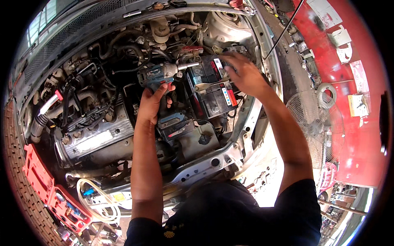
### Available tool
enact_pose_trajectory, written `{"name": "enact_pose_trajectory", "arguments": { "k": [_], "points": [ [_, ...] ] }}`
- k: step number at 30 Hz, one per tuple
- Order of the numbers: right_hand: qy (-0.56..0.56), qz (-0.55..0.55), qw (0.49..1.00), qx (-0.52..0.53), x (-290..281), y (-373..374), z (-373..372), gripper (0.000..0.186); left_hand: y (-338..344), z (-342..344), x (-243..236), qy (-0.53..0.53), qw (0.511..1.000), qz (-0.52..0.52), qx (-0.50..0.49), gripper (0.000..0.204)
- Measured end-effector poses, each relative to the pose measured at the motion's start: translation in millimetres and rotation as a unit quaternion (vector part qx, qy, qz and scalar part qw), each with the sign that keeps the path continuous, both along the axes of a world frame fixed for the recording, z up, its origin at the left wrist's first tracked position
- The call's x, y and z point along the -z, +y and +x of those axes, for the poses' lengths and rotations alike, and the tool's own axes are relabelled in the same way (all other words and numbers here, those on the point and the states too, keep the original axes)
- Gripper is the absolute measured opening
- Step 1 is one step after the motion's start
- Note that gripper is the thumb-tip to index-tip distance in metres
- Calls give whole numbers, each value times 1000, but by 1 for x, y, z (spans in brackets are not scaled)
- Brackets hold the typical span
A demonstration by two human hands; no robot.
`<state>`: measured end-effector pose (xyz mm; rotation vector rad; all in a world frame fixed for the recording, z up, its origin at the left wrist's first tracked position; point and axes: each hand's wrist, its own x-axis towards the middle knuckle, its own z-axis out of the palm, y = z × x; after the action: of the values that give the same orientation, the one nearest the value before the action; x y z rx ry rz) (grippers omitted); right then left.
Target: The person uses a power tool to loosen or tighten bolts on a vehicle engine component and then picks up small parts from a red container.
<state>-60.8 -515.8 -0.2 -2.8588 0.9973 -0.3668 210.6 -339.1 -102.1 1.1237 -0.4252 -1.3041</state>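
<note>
My left hand [154,99] is closed around the grip of a blue and black cordless impact wrench [152,75]. A silver socket extension [188,65] sticks out of its nose, pointing right over the near side of a car battery [214,104]. The wrench's battery pack [174,130] hangs below my hand. Across the top of the black car battery runs a metal hold-down bar [210,85]. Over the battery's far right part is my right hand [246,76], its fingers stretched out to the left and thumb apart. I see nothing held in it. Whether its fingertips touch anything is unclear.
A silver engine cover [96,141] lies left, among hoses. The front body rail [215,162] runs between me and the engine. At lower left are an open red tool case [39,166] and a coiled clear hose [113,213]. A wire-cage fan [310,119] stands right.
</note>
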Motion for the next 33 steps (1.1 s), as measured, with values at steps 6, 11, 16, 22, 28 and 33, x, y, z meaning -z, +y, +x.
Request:
{"name": "enact_pose_trajectory", "arguments": {
  "k": [6, 11, 16, 22, 28, 33],
  "points": [
    [4, 56, 997, -50, 47, -1, 44, 40, 2, 0, 2, 6, 1000, 3, -18, 32],
    [27, -42, 997, -57, 63, 4, 45, 44, 0, 3, 7, 2, 1000, 13, -2, 34],
    [97, -53, 993, -38, 55, 9, 63, 40, 2, 5, 4, 6, 1000, 16, 1, 28],
    [80, 11, 997, -6, 56, 5, 65, 37, 2, 5, 2, 10, 1000, 4, 1, 28],
    [11, 38, 995, -89, 58, -35, 50, 32, 0, 4, 4, 6, 1000, 10, -5, 29],
    [-144, 218, 965, -9, 55, -31, 50, 35, -1, 5, 4, 13, 1000, 16, -8, 29]
  ]
}}
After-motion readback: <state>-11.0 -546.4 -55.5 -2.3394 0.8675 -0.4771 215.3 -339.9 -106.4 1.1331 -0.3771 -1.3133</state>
